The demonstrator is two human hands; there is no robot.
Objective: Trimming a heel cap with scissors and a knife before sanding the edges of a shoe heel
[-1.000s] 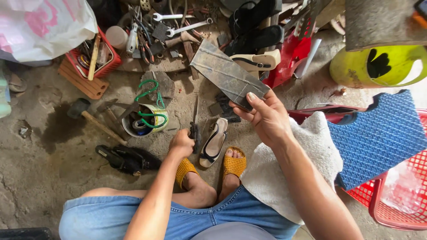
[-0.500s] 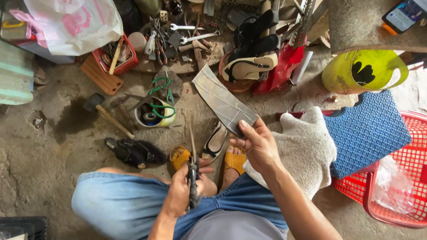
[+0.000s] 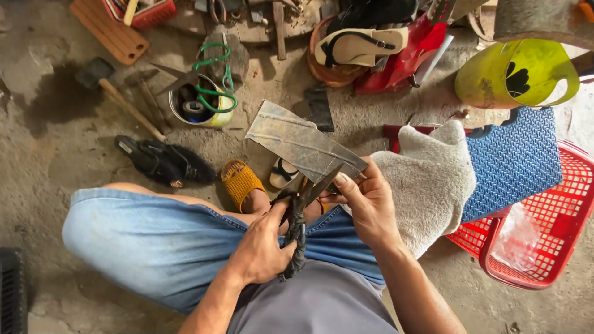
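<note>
Two hands at work over the lap; left hand [image 3: 263, 247] fisted around dark wrapped handles of shears [image 3: 301, 213], blades angled up-right, tips meeting the sheet edge; right hand [image 3: 365, 204] pinches the grey metal sheet [image 3: 300, 141] at its near-right corner, thumb on top, wrist bent inward; sheet slants far-left above the sandalled feet.

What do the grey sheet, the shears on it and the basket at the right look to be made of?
Grey sheet: probably thin rubber or worn sheet metal, dull and scuffed, with a crease line; the look leaves it open. Shears: dark metal blades, handles wrapped in black cord or tape. Basket: red moulded plastic, glossy, with a regular lattice wall.
</note>
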